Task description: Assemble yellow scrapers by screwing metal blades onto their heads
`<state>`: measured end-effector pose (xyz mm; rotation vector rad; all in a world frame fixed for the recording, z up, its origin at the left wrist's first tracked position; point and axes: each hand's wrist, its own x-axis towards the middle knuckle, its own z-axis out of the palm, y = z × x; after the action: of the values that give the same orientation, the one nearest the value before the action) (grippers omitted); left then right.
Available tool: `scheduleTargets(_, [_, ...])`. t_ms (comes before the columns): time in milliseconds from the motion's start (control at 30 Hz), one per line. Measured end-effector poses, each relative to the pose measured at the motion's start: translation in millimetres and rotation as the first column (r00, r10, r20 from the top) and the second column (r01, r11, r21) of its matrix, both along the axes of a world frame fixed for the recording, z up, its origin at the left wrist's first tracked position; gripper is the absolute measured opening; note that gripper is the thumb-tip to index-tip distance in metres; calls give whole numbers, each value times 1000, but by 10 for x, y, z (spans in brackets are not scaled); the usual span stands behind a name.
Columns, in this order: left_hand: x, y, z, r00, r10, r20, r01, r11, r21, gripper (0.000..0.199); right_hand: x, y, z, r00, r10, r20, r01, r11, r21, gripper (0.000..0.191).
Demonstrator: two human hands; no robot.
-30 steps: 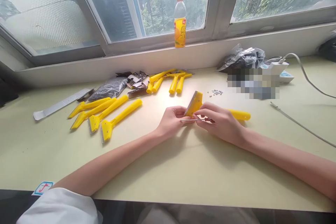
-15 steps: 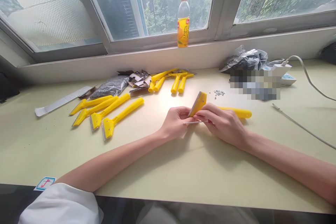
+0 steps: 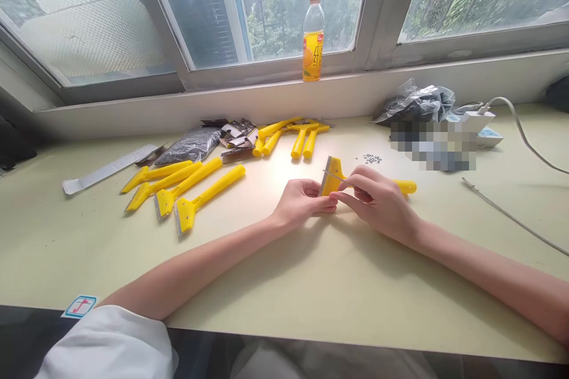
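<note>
My left hand (image 3: 302,204) is closed on the lower edge of a yellow scraper's head (image 3: 331,180), thumb and fingers pinching it near the blade. The scraper's handle (image 3: 404,187) extends to the right, partly hidden behind my right hand (image 3: 380,201). That hand is closed around a thin metal rod (image 3: 334,175), whose end crosses in front of the scraper head. Its thumb is close to the left fingertips at the head's lower edge. I cannot make out the rod's tip or whether it touches the scraper. Small metal nuts or screws (image 3: 372,159) lie in a loose pile behind the right hand.
Several yellow scrapers (image 3: 213,192) lie at the left, with more yellow handles (image 3: 297,142) behind. Plastic bags (image 3: 191,145), torn packaging (image 3: 240,133) and a cardboard strip (image 3: 111,170) lie nearby. A drink bottle (image 3: 313,41) stands on the sill. A charger (image 3: 478,121) and cable (image 3: 511,207) are at right.
My right hand has raised and turned the metal rod, from below the scraper head to across its face. The scraper has turned so its face shows more.
</note>
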<state>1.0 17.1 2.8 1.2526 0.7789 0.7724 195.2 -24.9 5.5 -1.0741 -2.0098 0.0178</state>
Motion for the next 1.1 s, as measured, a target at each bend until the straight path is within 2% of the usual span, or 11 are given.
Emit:
scheduleTargets(100, [-106, 38, 20, 997, 76, -31, -78, 994, -78, 40, 12, -20, 62, 996, 40, -79, -43, 998, -44, 17])
scheduleTargets(233, [-443, 15, 52, 966, 243, -91, -251, 964, -90, 38, 70, -52, 57, 994, 27, -109, -37, 995, -95, 31])
scheduleTargets(333, [-646, -28, 61, 920, 383, -90, -387, 922, -32, 36, 53, -82, -17, 999, -47, -28, 43, 991, -126, 35])
scheduleTargets(433, [-670, -32, 46, 888, 454, -70, -455, 890, -3, 34, -64, -137, -69, 997, -19, 75, 34, 976, -214, 38])
scheduleTargets(567, [-575, -11, 12, 887, 455, -72, -453, 890, 51, 35, -210, -208, -75, 995, 74, 74, -53, 968, -246, 32])
scheduleTargets(733, [-530, -59, 13, 902, 426, -66, -420, 903, 89, 32, -221, -208, -100, 995, 94, 38, -87, 986, -144, 26])
scheduleTargets(900, [-531, -72, -4, 908, 416, -54, -409, 907, 102, 33, -224, -204, -131, 987, 138, 86, -135, 990, -43, 28])
scheduleTargets(1100, [-522, -66, -15, 909, 411, -74, -401, 908, 119, 32, -246, -193, -122, 983, 126, 131, -128, 992, 4, 30])
